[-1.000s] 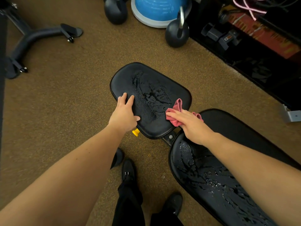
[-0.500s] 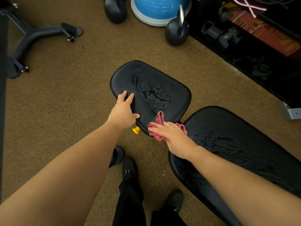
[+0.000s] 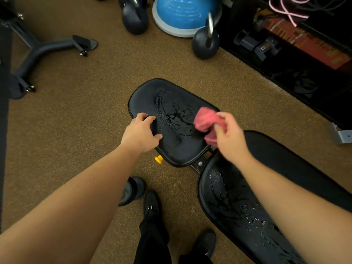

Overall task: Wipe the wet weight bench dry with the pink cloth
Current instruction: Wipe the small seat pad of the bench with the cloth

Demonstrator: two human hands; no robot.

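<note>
One hand (image 3: 229, 138), right, now higher with pink cloth (image 3: 206, 121) bunched, off the seat pad (image 3: 171, 149).

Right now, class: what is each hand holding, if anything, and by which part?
The right hand grips the bunched pink cloth by its near end. The left hand holds nothing; it rests on the seat pad's left edge.

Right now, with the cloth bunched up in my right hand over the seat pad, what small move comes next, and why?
Probably bring the pink cloth down flat onto the seat pad and wipe toward the left hand. Water beads sit mid-pad, and the right hand pinches the cloth, apparently just above the surface.
</note>
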